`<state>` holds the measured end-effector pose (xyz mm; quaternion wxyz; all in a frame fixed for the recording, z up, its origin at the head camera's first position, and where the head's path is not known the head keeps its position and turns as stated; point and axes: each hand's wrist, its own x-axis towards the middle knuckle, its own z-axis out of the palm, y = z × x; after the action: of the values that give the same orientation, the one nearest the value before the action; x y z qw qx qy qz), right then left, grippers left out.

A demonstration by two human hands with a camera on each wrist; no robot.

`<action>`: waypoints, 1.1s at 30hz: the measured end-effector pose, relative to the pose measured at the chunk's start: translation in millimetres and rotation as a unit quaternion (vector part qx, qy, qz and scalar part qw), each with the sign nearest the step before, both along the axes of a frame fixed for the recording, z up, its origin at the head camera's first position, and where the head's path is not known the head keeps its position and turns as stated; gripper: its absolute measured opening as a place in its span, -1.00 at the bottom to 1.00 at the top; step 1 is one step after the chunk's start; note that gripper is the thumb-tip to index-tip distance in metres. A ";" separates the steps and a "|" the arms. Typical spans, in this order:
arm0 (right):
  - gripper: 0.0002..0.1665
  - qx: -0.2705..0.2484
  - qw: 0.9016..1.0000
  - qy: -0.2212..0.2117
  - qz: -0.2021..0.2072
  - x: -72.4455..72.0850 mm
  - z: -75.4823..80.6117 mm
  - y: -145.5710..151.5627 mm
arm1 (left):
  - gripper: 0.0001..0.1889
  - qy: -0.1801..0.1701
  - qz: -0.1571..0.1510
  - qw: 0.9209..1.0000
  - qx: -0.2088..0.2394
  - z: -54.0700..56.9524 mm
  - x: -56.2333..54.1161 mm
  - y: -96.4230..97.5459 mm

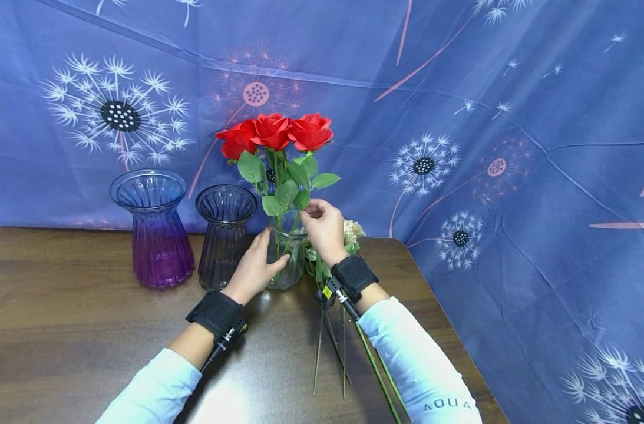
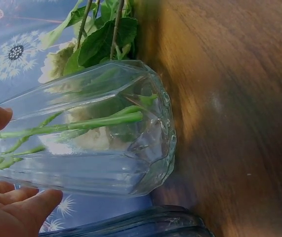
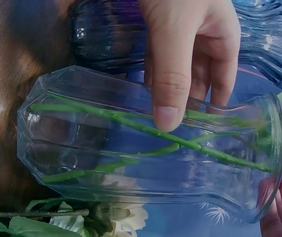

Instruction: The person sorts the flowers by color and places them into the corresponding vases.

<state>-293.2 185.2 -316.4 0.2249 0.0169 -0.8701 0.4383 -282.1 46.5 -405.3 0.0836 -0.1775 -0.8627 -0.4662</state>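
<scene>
Clear glass vase (image 1: 296, 266), one, holding three red roses (image 1: 272, 132), stands near the back edge of one brown table (image 1: 88, 330), whose wood stretches widest toward eight o'clock. From it, two more vases, one purple (image 1: 161, 247), one gray (image 1: 222, 250), stand at nine; pale flowers (image 1: 352, 231) lie at three. Left hand (image 1: 254, 265) grips it, thumb spread from fingers; right hand (image 1: 324, 229), at one o'clock, pinches a stem (image 1: 295, 222).
</scene>
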 end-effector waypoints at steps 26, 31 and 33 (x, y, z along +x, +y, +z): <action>-0.73 -0.054 0.998 0.029 -0.003 -2.0 0.5 -1.7 | -0.19 0.010 0.006 1.000 -0.003 -0.9 0.5 0.9; -0.72 -0.051 0.998 0.026 0.005 -2.0 1.1 -1.3 | -0.18 0.007 0.004 1.000 -0.004 -0.4 0.9 0.8; -0.72 -0.048 0.998 0.026 0.011 -2.2 0.9 -0.3 | -0.19 0.008 0.005 1.000 -0.003 -0.7 1.0 1.0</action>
<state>-295.5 184.9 -315.5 0.2432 0.0269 -0.8415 0.4816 -281.1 47.5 -406.0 0.0924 -0.1770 -0.8643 -0.4616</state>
